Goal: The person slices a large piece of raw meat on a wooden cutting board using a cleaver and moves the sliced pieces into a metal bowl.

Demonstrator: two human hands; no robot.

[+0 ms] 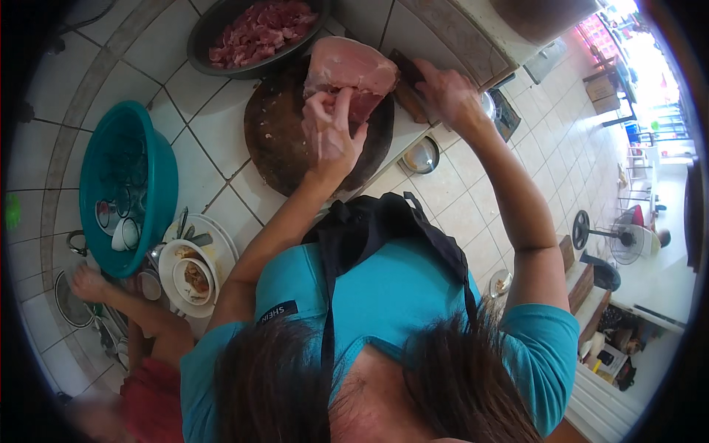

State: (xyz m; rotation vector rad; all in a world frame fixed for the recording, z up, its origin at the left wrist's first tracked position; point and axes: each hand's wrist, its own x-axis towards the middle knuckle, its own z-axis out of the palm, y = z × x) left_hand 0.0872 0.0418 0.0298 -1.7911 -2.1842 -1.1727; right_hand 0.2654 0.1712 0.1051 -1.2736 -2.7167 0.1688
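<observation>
A large piece of raw meat [352, 63] stands on a round, dark wooden chopping board [277, 138]. My left hand [332, 127] grips its near side, with the fingertips pressed into the cut face. Right of the meat, my right hand [451, 99] is at a dark, flat object [406, 67], perhaps part of a knife; its fingers touch it, but I cannot tell whether they grip it. Beside those fingers, a wooden handle [412, 104] lies by the board, near the counter's edge. Behind the board, a grey metal basin [202, 61] holds cut pieces of raw meat [260, 33].
A teal plastic basin [169, 194] with glasses and cups stands on the tiled counter [194, 138] at left. Used plates and bowls [224, 238] are stacked nearby. Another person's hand [91, 283] is beyond them. A round metal lid or pan [421, 155] lies below the counter edge.
</observation>
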